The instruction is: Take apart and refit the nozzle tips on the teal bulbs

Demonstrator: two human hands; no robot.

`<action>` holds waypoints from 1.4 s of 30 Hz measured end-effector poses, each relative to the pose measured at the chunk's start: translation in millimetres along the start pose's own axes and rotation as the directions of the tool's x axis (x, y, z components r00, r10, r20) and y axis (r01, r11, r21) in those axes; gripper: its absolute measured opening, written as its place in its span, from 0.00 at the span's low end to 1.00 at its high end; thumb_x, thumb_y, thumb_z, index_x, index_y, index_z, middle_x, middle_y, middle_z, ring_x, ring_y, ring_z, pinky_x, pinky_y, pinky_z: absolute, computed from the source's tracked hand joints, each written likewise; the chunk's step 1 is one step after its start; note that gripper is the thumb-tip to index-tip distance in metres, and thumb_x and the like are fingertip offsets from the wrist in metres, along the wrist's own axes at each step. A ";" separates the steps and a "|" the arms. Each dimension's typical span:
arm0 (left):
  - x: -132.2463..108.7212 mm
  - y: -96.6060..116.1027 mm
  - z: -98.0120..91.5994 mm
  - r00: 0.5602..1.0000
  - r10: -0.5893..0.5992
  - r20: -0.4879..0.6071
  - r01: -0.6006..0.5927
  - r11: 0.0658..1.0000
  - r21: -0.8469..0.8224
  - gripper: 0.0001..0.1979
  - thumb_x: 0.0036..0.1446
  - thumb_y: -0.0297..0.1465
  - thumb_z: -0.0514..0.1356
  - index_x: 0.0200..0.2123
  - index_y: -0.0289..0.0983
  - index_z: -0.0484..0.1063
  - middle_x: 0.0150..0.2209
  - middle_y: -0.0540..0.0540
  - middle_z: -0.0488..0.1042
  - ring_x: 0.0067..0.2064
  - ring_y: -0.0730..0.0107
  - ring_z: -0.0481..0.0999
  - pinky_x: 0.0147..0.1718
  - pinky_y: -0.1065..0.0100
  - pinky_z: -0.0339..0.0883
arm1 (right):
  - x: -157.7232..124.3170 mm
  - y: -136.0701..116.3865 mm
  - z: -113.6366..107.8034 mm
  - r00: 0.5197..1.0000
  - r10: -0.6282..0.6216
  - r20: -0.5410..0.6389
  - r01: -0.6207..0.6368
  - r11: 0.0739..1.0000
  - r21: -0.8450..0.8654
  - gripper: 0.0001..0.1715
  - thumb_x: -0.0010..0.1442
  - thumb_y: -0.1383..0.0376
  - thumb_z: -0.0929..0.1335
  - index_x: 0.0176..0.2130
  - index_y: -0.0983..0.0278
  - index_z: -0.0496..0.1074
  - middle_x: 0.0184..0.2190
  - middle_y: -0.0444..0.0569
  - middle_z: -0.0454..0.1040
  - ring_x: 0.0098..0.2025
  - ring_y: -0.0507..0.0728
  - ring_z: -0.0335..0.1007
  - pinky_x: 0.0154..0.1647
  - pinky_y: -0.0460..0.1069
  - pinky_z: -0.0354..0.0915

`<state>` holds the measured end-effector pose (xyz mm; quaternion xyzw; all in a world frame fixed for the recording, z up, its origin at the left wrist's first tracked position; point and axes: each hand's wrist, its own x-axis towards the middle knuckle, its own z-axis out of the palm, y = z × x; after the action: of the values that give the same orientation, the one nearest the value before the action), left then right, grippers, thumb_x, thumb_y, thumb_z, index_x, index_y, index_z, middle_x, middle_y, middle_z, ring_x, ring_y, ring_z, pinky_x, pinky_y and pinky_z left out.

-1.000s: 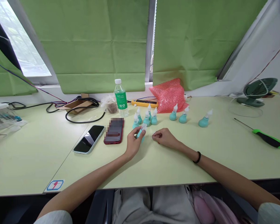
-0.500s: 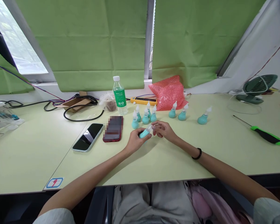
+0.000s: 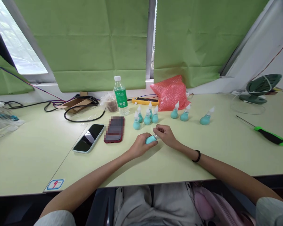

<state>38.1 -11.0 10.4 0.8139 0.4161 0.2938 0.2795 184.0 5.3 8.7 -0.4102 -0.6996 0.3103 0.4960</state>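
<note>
My left hand (image 3: 139, 145) is closed around the turquoise bulb of a nasal aspirator (image 3: 151, 139), held low over the table and tilted with its clear nozzle toward the right. My right hand (image 3: 165, 135) pinches that nozzle, its fingers covering most of the tip. Beyond the hands, several like aspirators (image 3: 147, 120) stand upright in a close group, with clear tips pointing up. Two more (image 3: 174, 113) are to their right, and a single aspirator (image 3: 205, 119) leans slightly farther right.
Left of my hands lie a dark red phone (image 3: 113, 131) and a white-edged phone (image 3: 88, 139). Behind them stand a water bottle (image 3: 121, 98) and a black cable (image 3: 85, 121). A pink bubble-wrap bag (image 3: 171, 95), a screwdriver (image 3: 270, 135) and a small fan (image 3: 261, 86) are to the right.
Both hands have shifted slightly right and toward me with the aspirator. It has tipped closer to level, and the right fingers have curled in around its nozzle.
</note>
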 end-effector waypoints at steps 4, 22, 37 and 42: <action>-0.4 3.6 -2.0 0.992 0.124 0.013 -0.124 0.992 0.032 0.15 0.50 0.41 0.49 0.23 0.34 0.60 0.22 0.52 0.60 0.25 0.77 0.58 0.23 0.74 0.51 | 1.9 -2.3 -0.3 0.991 0.124 0.054 -0.131 0.979 0.156 0.15 0.47 0.65 0.62 0.15 0.66 0.53 0.12 0.39 0.51 0.15 0.45 0.47 0.14 0.42 0.45; 3.9 -11.7 -8.5 0.979 0.088 -0.185 -0.066 0.991 0.118 0.16 0.53 0.39 0.46 0.43 0.40 0.61 0.35 0.45 0.60 0.39 0.67 0.61 0.39 0.65 0.57 | 33.2 47.1 -51.7 0.992 0.097 -0.082 -0.126 0.682 -0.721 0.16 0.46 0.54 0.62 0.20 0.65 0.64 0.18 0.46 0.66 0.23 0.51 0.59 0.22 0.45 0.50; 6.2 -23.5 -4.9 0.971 0.085 -0.225 -0.062 0.992 0.105 0.17 0.51 0.30 0.48 0.46 0.38 0.53 0.39 0.46 0.64 0.40 0.69 0.64 0.38 0.67 0.58 | 62.8 33.0 -53.1 0.987 0.048 -0.152 -0.146 0.654 -0.742 0.29 0.44 0.48 0.62 0.40 0.65 0.64 0.31 0.48 0.70 0.33 0.56 0.64 0.27 0.46 0.53; 4.6 -18.0 -6.5 0.956 0.161 -0.246 -0.136 0.984 0.115 0.18 0.50 0.30 0.50 0.46 0.38 0.53 0.41 0.44 0.63 0.44 0.68 0.62 0.40 0.66 0.57 | 82.6 43.3 -40.6 0.988 0.137 -0.065 -0.140 0.667 -0.731 0.22 0.46 0.51 0.62 0.32 0.66 0.68 0.32 0.51 0.69 0.35 0.56 0.63 0.29 0.47 0.55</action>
<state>26.4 3.2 3.2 0.8112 0.3997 0.3953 0.1612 219.9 99.7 21.4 -0.6270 -0.7309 0.0397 0.2666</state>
